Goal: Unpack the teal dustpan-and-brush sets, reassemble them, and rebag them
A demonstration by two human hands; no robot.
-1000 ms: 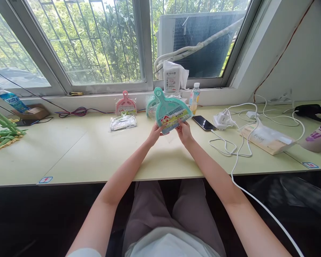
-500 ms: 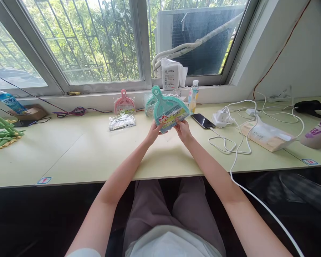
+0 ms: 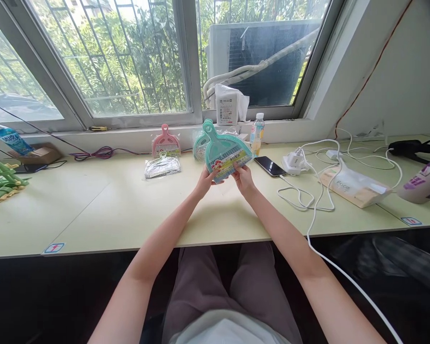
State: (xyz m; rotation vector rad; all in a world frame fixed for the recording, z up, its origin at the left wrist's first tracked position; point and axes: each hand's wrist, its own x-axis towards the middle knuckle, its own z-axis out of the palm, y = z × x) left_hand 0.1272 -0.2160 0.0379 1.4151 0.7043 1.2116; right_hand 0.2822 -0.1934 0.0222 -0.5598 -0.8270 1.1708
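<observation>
A teal mini dustpan and brush set (image 3: 226, 147) with a yellow-green printed label is held up in both hands over the table, its handle pointing up. My left hand (image 3: 205, 184) is closed on its lower left edge. At the lower right edge, my right hand (image 3: 243, 179) grips it with the thumb on the front. Behind it, partly hidden, stands another teal set (image 3: 199, 145) in clear wrapping. A pink dustpan set (image 3: 165, 142) leans against the wall to the left. In front of that, a white wrapped set (image 3: 162, 166) lies flat.
Right of the hands are a phone (image 3: 270, 166), a drink bottle (image 3: 257, 134), a white charger (image 3: 294, 162) with looping cables and a tissue pack (image 3: 358, 187). At far left are a plant (image 3: 5, 184), a cardboard box (image 3: 45, 153) and a blue bottle (image 3: 12, 139).
The camera view has tilted slightly, so everything sits a little lower in the picture. Both hands keep hold of the teal dustpan set, which has hardly moved.
</observation>
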